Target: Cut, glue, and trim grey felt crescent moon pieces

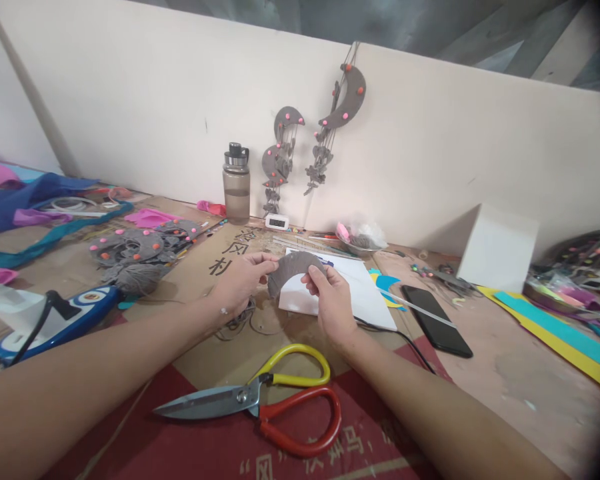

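Between my two hands is a grey crescent-shaped piece, its curve facing up, above a white sheet of paper. My left hand pinches its left side between thumb and fingertips. At the other side, my right hand grips the piece with the thumb in front. Grey yarn lies loosely on the cardboard below my left hand. Closer to me rest large scissors with one yellow and one red handle, blades pointing left and nearly together.
Grey moon-shaped hangings with pink and orange dots hang on the white board behind. A water bottle and small digital clock stand before it. A black phone lies at right, a blue-white power strip at left.
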Demonstrator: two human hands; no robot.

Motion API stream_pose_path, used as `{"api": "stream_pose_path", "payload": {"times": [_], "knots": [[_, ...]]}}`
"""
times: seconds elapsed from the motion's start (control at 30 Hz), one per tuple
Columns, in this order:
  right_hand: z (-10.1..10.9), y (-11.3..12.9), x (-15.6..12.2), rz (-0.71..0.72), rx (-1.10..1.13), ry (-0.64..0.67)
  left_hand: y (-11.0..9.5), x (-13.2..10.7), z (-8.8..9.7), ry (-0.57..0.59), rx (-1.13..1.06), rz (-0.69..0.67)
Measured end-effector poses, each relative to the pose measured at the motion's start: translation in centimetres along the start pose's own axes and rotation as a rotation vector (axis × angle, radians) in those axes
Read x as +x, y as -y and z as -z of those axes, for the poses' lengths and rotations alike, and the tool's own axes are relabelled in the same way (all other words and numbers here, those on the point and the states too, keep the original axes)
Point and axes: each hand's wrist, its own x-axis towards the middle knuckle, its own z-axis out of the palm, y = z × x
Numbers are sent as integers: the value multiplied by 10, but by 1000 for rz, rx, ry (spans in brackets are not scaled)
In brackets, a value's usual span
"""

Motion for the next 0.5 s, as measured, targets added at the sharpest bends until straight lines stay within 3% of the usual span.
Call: {"api": "stream_pose_path", "payload": {"times": [0.3,0.5], "knots": [[-2,0,1,-61,132,-1,-4,-2,-2,45,-120,156],[1,4,-2,45,-11,-6,-3,-1,-1,-29,79,-2]]}}
